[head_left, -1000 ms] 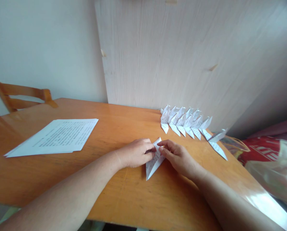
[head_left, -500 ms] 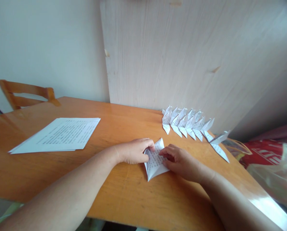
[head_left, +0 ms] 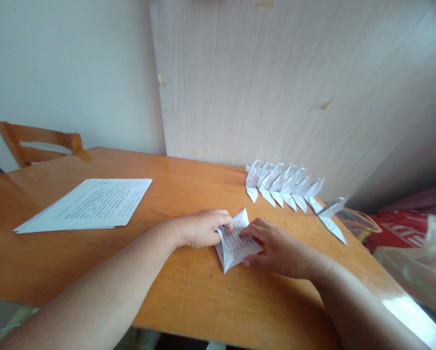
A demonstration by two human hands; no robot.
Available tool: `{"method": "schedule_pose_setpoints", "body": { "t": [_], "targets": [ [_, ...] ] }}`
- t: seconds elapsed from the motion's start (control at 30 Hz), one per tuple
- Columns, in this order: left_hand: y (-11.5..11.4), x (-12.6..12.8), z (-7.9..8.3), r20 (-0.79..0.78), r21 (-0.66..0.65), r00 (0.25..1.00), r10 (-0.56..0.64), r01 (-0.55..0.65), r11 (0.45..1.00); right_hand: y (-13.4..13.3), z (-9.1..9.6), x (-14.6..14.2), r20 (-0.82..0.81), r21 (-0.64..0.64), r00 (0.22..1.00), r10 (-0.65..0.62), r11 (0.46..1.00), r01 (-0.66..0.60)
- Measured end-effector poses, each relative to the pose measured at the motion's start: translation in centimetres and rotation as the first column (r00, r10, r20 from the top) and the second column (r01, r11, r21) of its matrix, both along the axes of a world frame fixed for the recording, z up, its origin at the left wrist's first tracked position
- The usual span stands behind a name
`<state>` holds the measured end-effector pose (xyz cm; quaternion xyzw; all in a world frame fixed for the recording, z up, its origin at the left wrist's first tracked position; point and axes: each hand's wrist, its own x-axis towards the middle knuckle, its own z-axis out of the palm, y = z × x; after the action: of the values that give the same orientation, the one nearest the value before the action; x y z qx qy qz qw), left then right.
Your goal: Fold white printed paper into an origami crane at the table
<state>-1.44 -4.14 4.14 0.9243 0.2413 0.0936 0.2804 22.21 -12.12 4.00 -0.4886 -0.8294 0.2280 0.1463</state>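
Observation:
Between my hands lies a folded sheet of printed paper (head_left: pixel 236 243), diamond-shaped, with one corner pointing away and one toward me. My left hand (head_left: pixel 205 228) grips its left edge, fingers on top and thumb tucked under or behind the raised flap. From the right, my right hand (head_left: pixel 271 245) holds the right corner, with fingertips resting on the printed face and the thumb at the lower edge. Part of the right corner is hidden by that hand.
Several folded paper pieces (head_left: pixel 276 184) stand in rows at the table's back right, with a single one (head_left: pixel 333 218) nearer. A stack of printed sheets (head_left: pixel 94 204) lies left on the wooden table (head_left: pixel 189 301). Behind are a chair (head_left: pixel 46 138) and a pale panel (head_left: pixel 240 87); bags (head_left: pixel 396 231) sit right.
The right thumb has moved down and left to the paper's lower edge. The paper's left flap has lifted and opened slightly under my left hand.

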Motion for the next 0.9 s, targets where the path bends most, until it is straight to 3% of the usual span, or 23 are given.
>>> {"method": "schedule_pose_setpoints", "body": {
  "t": [0.2,0.37,0.63,0.8,0.9],
  "targets": [
    [-0.2,0.1,0.0,0.013,0.013,0.999,0.036,-0.036,0.999,-0.1,0.3,0.3,-0.041,-0.027,0.999,-0.007,1.000,0.006],
    [-0.2,0.2,-0.5,0.082,-0.021,0.980,0.179,-0.178,0.984,0.3,0.2,0.2,-0.097,-0.041,0.994,-0.046,0.998,0.042],
    [-0.3,0.9,-0.8,0.139,-0.077,0.931,0.336,-0.329,0.941,0.7,0.5,-0.1,-0.361,-0.198,0.926,-0.109,0.980,0.038],
    [-0.3,1.1,-1.1,0.158,-0.076,0.919,0.363,-0.355,0.932,1.8,-1.5,0.3,-0.297,-0.140,0.913,-0.279,0.959,0.247],
    [-0.2,1.2,-1.1,0.164,-0.078,0.924,0.344,-0.336,0.939,2.2,-2.4,0.4,-0.287,-0.114,0.903,-0.318,0.948,0.298]
  ]
}}
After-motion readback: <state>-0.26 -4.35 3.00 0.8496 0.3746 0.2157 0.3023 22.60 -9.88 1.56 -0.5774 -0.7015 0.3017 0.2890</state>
